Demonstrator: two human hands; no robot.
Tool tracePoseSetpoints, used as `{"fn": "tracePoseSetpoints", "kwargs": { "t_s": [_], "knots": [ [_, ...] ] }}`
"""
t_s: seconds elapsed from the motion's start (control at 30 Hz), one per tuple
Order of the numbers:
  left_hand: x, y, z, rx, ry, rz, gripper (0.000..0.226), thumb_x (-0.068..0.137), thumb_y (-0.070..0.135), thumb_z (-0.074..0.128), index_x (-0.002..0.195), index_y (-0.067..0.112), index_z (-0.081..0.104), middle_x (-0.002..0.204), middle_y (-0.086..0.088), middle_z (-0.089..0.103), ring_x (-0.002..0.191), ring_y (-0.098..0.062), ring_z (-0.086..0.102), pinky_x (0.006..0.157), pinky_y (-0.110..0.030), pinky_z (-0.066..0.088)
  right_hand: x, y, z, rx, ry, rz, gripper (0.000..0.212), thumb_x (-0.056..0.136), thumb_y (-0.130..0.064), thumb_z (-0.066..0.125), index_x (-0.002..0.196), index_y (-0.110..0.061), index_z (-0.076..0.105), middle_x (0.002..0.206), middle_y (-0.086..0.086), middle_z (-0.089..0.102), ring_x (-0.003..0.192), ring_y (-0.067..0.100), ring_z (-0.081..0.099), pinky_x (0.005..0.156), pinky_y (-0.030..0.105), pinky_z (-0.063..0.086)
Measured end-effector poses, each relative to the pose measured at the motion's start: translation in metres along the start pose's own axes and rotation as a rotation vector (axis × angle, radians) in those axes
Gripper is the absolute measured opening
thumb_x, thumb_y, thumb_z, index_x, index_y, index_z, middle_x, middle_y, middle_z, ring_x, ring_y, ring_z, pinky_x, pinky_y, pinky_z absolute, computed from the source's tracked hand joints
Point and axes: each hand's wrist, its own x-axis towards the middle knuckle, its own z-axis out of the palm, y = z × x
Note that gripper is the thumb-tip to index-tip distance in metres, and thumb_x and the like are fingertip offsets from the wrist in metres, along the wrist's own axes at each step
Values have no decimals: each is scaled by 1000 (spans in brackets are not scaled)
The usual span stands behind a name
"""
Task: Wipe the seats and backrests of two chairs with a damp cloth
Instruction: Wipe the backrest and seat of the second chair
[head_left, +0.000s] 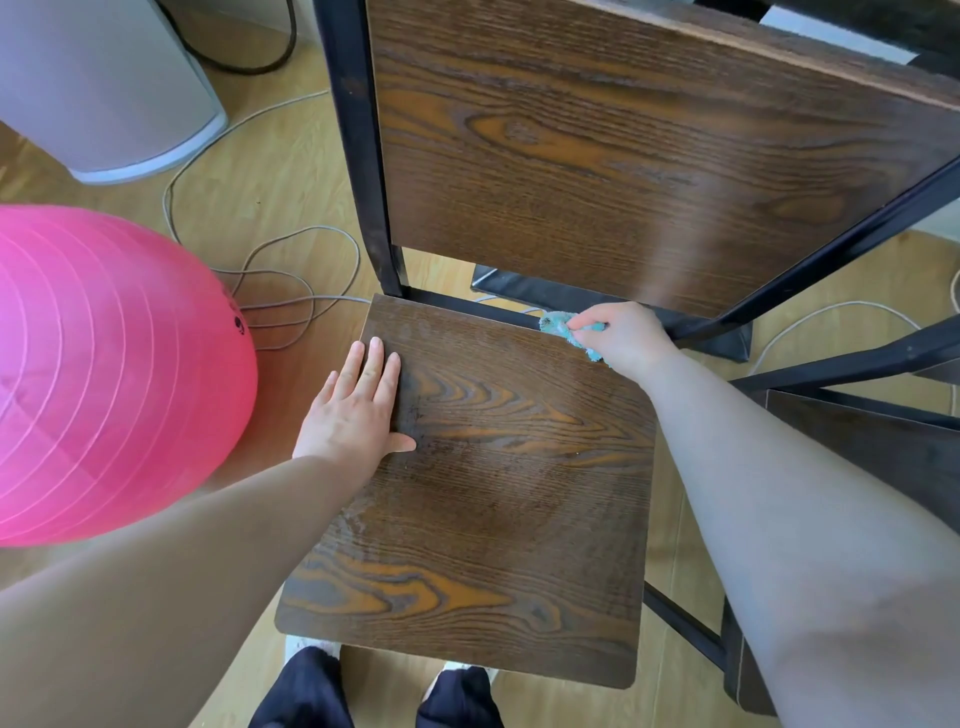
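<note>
Dark brown wood grain is filling most of your view. The chair seat is lying right below you, and the backrest is rising behind it inside a black metal frame whose top is running out of the picture.

Your left grip is lying flat and released on the seat's left edge, fingers straight on the wood and its outer side overhanging the edge. Your right grip is clenching a teal cloth at the seat's rear edge, toward the right, close against the black crossbar under the backrest. Only a fuzzy tuft of the cloth is showing left of your fingers, plus a strip below your palm. The rest is hiding inside the grip, so you cannot tell its full shape. Faint pale streaks are showing on the near left part of the seat, but whether they are moisture or glare is unclear.

A second chair is standing just to the right, mostly covered by your right forearm and cut off at the picture's edge. A pink exercise ball is sitting on the wooden floor at the left, partly out of view, with grey cables looping beside it. A white appliance is being cropped at the top left. Something black and flat is lying behind the chair, half hidden by the backrest and too obscured to identify.
</note>
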Motion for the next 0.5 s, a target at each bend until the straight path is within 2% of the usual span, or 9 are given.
{"fn": "tracePoseSetpoints", "kwargs": {
  "t_s": [0.2, 0.33, 0.5],
  "knots": [
    [1, 1, -2, 13, -18, 10, 104, 93, 66, 42, 153, 12, -23, 161, -9, -28, 149, -28, -25, 124, -39, 6, 4, -11, 9, 28, -15, -16, 23, 98, -24, 61, 117, -29, 73, 129, -2, 64, 109, 16, 57, 84, 26, 46],
    [0, 1, -2, 15, -26, 16, 103, 93, 66, 41, 153, 11, -24, 161, -10, -29, 149, -29, -25, 124, -39, 6, 6, -33, 19, 71, -35, -58, 24, 97, -23, 61, 117, -28, 74, 131, -3, 63, 114, 16, 56, 98, 34, 50],
    [1, 1, -3, -21, -28, 6, 105, 93, 63, 46, 154, 12, -21, 161, -10, -29, 149, -29, -25, 125, -40, 6, 14, -77, 43, 83, -83, -141, 24, 98, -24, 61, 117, -29, 73, 131, -3, 63, 114, 15, 57, 97, 32, 48]
  ]
}}
